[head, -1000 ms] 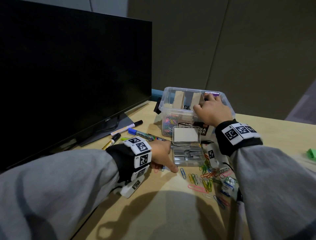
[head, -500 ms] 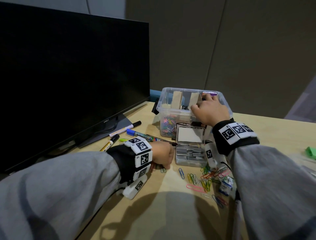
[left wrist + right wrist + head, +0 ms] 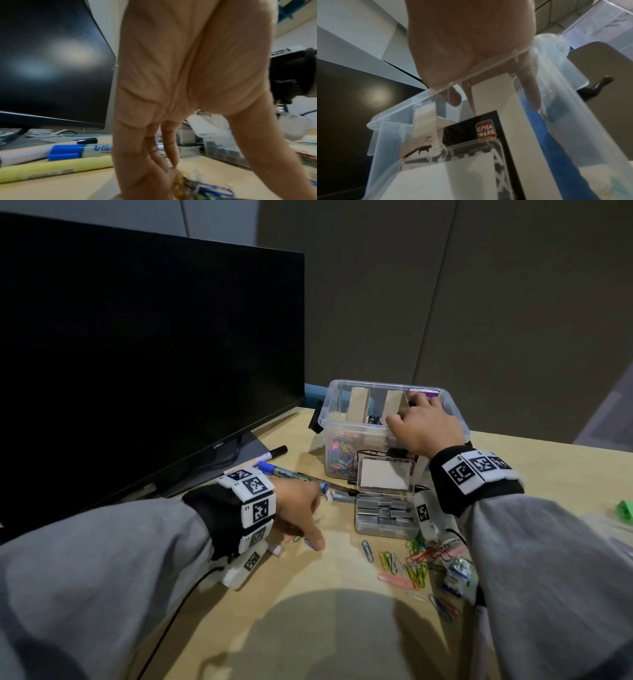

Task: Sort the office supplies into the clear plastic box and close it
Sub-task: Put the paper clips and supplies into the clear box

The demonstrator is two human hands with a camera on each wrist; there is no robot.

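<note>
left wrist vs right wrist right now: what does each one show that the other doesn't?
Left wrist only: the left hand, fingertips down on the desk at loose paper clips, plus the blue-capped marker, yellow highlighter and staples case.

Right wrist only: the right hand reaching over the clear plastic box rim, fingers inside, and the box's label.

Both: the dark monitor.
</note>
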